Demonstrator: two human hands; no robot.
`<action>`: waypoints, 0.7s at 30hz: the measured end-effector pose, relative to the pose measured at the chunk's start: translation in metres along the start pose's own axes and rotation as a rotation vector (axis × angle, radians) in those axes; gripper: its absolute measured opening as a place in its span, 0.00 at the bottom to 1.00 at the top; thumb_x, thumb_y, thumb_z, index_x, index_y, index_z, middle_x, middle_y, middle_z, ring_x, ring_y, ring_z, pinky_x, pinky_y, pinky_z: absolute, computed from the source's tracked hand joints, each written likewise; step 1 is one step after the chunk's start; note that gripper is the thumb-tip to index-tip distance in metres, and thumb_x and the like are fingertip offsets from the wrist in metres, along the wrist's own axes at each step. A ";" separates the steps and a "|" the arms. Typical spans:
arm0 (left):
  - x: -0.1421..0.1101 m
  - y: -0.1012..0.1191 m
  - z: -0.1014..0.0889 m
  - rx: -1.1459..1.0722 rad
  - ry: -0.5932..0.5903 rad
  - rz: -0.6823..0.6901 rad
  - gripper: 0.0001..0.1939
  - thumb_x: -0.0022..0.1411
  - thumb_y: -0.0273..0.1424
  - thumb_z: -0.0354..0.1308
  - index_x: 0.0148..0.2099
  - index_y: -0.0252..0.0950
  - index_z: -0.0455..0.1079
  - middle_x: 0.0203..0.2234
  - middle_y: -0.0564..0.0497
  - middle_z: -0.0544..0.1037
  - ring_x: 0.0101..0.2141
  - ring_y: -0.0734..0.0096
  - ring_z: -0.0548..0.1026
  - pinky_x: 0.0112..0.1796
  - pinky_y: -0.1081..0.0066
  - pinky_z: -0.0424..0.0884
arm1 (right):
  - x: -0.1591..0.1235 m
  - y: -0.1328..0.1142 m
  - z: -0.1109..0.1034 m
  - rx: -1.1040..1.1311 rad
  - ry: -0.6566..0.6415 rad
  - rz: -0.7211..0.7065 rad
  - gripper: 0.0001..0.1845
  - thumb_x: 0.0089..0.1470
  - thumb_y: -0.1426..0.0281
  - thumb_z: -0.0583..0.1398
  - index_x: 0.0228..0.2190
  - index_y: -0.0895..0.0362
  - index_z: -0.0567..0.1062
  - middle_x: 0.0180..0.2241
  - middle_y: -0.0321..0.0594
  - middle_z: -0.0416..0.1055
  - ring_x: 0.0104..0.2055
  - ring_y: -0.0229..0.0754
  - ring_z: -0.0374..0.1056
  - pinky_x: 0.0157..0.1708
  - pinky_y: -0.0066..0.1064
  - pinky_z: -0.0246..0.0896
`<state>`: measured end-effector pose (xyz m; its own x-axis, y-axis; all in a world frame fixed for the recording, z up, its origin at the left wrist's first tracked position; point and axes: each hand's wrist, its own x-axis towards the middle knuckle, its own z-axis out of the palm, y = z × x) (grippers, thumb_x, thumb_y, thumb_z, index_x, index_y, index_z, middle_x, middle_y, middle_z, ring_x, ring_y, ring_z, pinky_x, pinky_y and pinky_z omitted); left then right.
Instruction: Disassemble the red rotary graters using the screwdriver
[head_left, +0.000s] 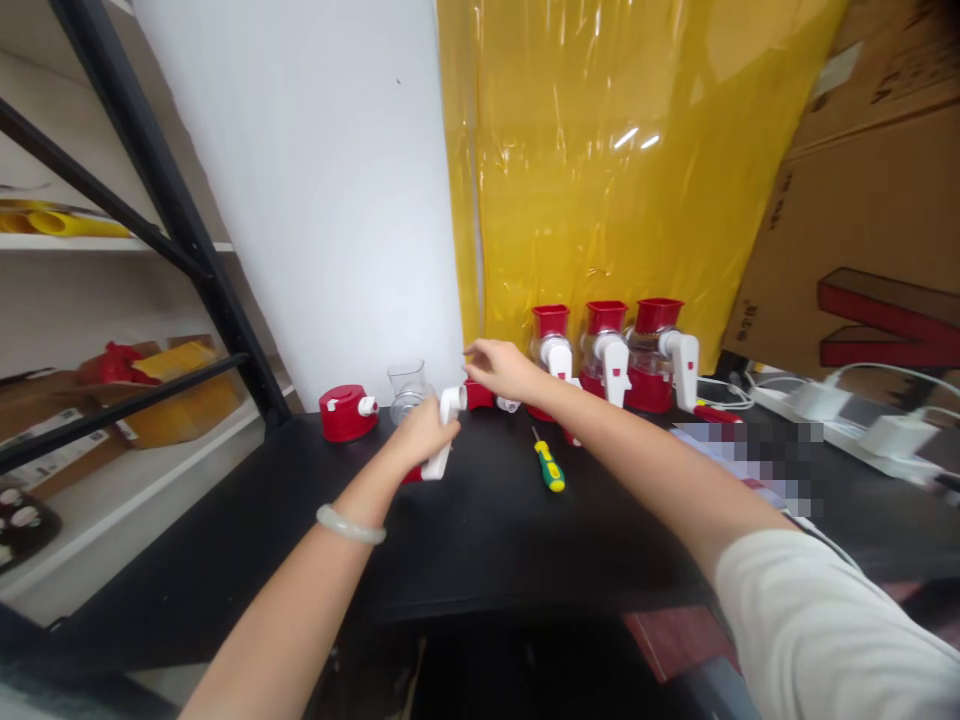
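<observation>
Status: looks like three up, rest in loose parts.

Standing on the black surface (465,560), right-hand side, in a row by the yellow sheet (600,150): leftmost unit (556,352), middle unit (615,365) and right unit (651,390). Each shows a red hopper on top and a white crank on its front, so I'd call them assembled. Leftmost is partly behind the right forearm; can't check its lower half.

Not together: red base (346,414) sits alone at far left, white spout facing right. Clear housing (406,384) is just beside it, no red hopper on it, lower part hidden by the left hand (421,432). Second red part (480,394), also with a white spout, is behind and below the right hand (501,366), mostly covered.

White crank handle (442,455) is in the left hand, in front of the clear housing. Left fingers are closed around it, red grip pointing down-left. Reads as unmounted.

Right fingers are bent, thumb near the index, above the second red part. Nothing visible between them; can't tell if they pinch something small.

Screwdriver (550,466), yellow-green, lies on the surface, neither hand on it.
</observation>
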<state>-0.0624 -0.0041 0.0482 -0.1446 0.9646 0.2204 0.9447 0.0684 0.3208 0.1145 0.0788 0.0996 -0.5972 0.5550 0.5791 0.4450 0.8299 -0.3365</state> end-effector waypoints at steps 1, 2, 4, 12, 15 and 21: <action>0.005 0.003 -0.001 -0.073 0.029 -0.002 0.17 0.59 0.35 0.55 0.49 0.31 0.66 0.39 0.38 0.81 0.39 0.56 0.81 0.36 0.67 0.70 | -0.022 0.002 -0.012 -0.064 -0.005 0.056 0.16 0.63 0.65 0.58 0.47 0.62 0.75 0.40 0.50 0.80 0.43 0.45 0.77 0.45 0.35 0.68; 0.009 0.007 -0.001 -0.151 0.064 0.000 0.18 0.59 0.35 0.55 0.50 0.32 0.65 0.38 0.40 0.82 0.36 0.59 0.81 0.35 0.68 0.70 | -0.043 0.004 -0.020 -0.134 -0.022 0.121 0.15 0.64 0.63 0.56 0.43 0.61 0.76 0.37 0.49 0.80 0.40 0.46 0.77 0.42 0.35 0.68; 0.014 0.013 0.003 -0.291 0.132 0.024 0.20 0.58 0.34 0.56 0.52 0.33 0.64 0.36 0.44 0.82 0.32 0.62 0.81 0.34 0.68 0.71 | -0.083 0.005 -0.027 -0.273 -0.130 0.252 0.18 0.64 0.59 0.54 0.39 0.59 0.77 0.36 0.50 0.80 0.39 0.50 0.77 0.39 0.37 0.68; 0.002 0.014 0.024 -0.491 0.262 0.127 0.15 0.56 0.38 0.58 0.45 0.37 0.68 0.23 0.52 0.78 0.27 0.60 0.80 0.36 0.64 0.75 | -0.137 0.004 0.002 -0.544 -0.377 0.407 0.32 0.56 0.48 0.57 0.47 0.64 0.77 0.41 0.60 0.79 0.45 0.62 0.77 0.40 0.46 0.71; -0.004 0.011 0.028 -0.662 0.242 0.214 0.16 0.57 0.40 0.58 0.44 0.36 0.65 0.23 0.52 0.77 0.26 0.62 0.80 0.35 0.63 0.76 | -0.133 0.009 0.002 -0.481 -0.487 0.459 0.25 0.55 0.54 0.59 0.42 0.62 0.79 0.45 0.61 0.78 0.47 0.63 0.77 0.40 0.46 0.71; -0.006 0.005 0.037 -0.841 0.217 0.279 0.19 0.60 0.41 0.59 0.49 0.37 0.62 0.20 0.60 0.69 0.18 0.73 0.71 0.26 0.69 0.74 | -0.131 0.026 -0.013 -0.114 -0.415 0.543 0.16 0.55 0.65 0.60 0.42 0.62 0.74 0.32 0.50 0.79 0.25 0.46 0.75 0.27 0.34 0.66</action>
<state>-0.0462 0.0002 0.0145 -0.0762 0.8433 0.5320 0.4401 -0.4503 0.7769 0.2125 0.0269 0.0249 -0.4654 0.8850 0.0113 0.8072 0.4297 -0.4048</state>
